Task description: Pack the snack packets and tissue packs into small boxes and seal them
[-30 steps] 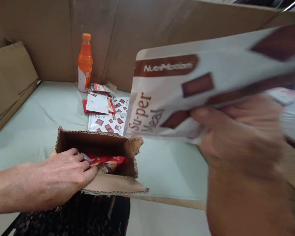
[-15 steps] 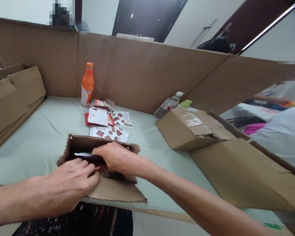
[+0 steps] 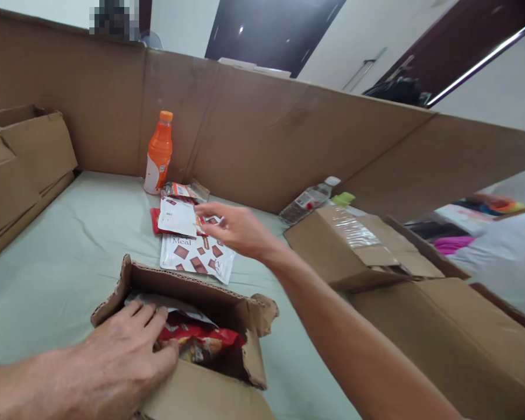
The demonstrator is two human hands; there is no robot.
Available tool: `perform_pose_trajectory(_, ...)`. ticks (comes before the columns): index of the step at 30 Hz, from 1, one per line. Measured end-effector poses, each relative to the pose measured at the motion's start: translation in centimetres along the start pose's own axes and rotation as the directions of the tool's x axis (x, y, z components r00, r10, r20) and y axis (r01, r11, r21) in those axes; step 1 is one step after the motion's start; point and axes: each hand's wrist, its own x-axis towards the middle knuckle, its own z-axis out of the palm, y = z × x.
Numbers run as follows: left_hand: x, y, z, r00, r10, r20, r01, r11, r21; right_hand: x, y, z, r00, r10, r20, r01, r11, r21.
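Note:
My left hand (image 3: 126, 350) grips the near left side of the open cardboard box (image 3: 184, 379), its fingers bent over into the opening. The fingertips lie against a silvery packet (image 3: 179, 305) inside; a red food packet (image 3: 201, 341) sits beside it. Beyond the box, my right hand (image 3: 236, 230) has its thumb and forefinger apart at the right edge of the small white sachet (image 3: 177, 217). Under that sachet a red packet (image 3: 156, 221) shows in part. A larger white meal packet (image 3: 196, 254) with brown squares lies nearer the box.
An orange drink bottle (image 3: 158, 154) stands at the back by the cardboard wall (image 3: 262, 134). Another box (image 3: 21, 157) is at the left. To the right, a clear bottle (image 3: 308, 201) leans behind a taped box (image 3: 332, 239), with a larger box (image 3: 441, 326) nearer me.
My right hand has come out of the box and moved forward to the packets. The red packet inside the box is now uncovered. My left hand stays at the box's near left side.

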Motion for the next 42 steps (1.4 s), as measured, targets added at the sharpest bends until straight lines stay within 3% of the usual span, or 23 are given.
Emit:
perform_pose_trajectory(2,0.0,-0.1,-0.1,0.999,-0.003,0.046,0.001,1.0,0.03,4.2,2.6,3.8,0.986,0.086,0.143,-0.05,0.97,-0.236)
perform_pose_trajectory(5,0.2,-0.1,-0.5,0.996,0.016,0.083,-0.024,0.995,0.1,8.1,5.0,8.2,0.975,0.141,0.17,-0.088,0.954,-0.285)
perform_pose_trajectory(7,0.3,0.0,-0.8,0.997,0.016,0.07,-0.024,0.993,0.116,8.6,5.8,9.2,0.978,0.129,0.161,-0.082,0.959,-0.27)
perform_pose_trajectory(10,0.2,0.1,-0.9,0.997,-0.011,0.079,0.003,0.995,0.101,6.1,6.6,8.1,0.985,0.118,0.124,-0.083,0.963,-0.257)
perform_pose_trajectory(14,-0.1,-0.3,0.2,0.993,-0.019,0.12,0.011,0.998,0.067,-0.5,7.8,5.3,0.989,0.098,0.114,-0.072,0.975,-0.212)
perform_pose_trajectory(18,-0.7,-0.9,1.8,0.999,-0.046,0.028,0.044,0.998,0.05,-4.7,9.7,3.9,0.972,0.214,0.095,-0.199,0.968,-0.151)
perform_pose_trajectory(22,-0.8,-0.7,1.6,0.997,-0.076,-0.015,0.076,0.995,0.059,-3.5,10.2,5.3,0.942,0.327,0.079,-0.317,0.941,-0.117)
perform_pose_trajectory(29,-0.1,-0.1,0.2,0.999,-0.04,-0.011,0.04,0.997,0.071,-1.3,5.2,10.0,0.948,0.278,0.155,-0.26,0.957,-0.126)
perform_pose_trajectory(31,-0.1,-0.2,0.4,0.999,-0.037,-0.025,0.039,0.997,0.071,-1.6,4.5,9.6,0.941,0.288,0.177,-0.269,0.955,-0.123)
perform_pose_trajectory(34,0.0,-0.4,0.6,0.999,-0.031,-0.026,0.033,0.997,0.066,-2.8,4.2,6.7,0.932,0.3,0.203,-0.284,0.953,-0.108)
perform_pose_trajectory(36,0.1,-0.4,0.6,0.999,-0.015,-0.029,0.017,0.998,0.053,-4.7,3.8,3.6,0.95,0.299,0.088,-0.292,0.953,-0.083)
perform_pose_trajectory(37,0.1,-0.4,0.6,0.999,-0.007,-0.031,0.009,0.999,0.049,-6.0,3.3,1.8,0.959,0.282,-0.033,-0.283,0.958,-0.046)
perform_pose_trajectory(38,0.1,-0.5,0.7,0.999,0.001,-0.038,0.001,0.999,0.047,-7.5,2.5,0.1,0.941,0.243,-0.235,-0.243,0.97,0.028)
perform_pose_trajectory(39,0.1,-0.6,0.8,0.999,0.009,-0.045,-0.006,0.999,0.049,-9.1,1.5,-1.4,0.878,0.195,-0.437,-0.163,0.98,0.111)
perform_pose_trajectory(40,0.1,-0.7,1.0,0.998,0.014,-0.054,-0.011,0.999,0.053,-10.6,0.2,-2.7,0.774,0.171,-0.61,-0.089,0.983,0.163)
perform_pose_trajectory(42,0.0,-0.9,1.5,0.997,0.021,-0.074,-0.016,0.998,0.06,-13.2,-2.6,-4.2,0.586,0.125,-0.801,-0.044,0.991,0.123)
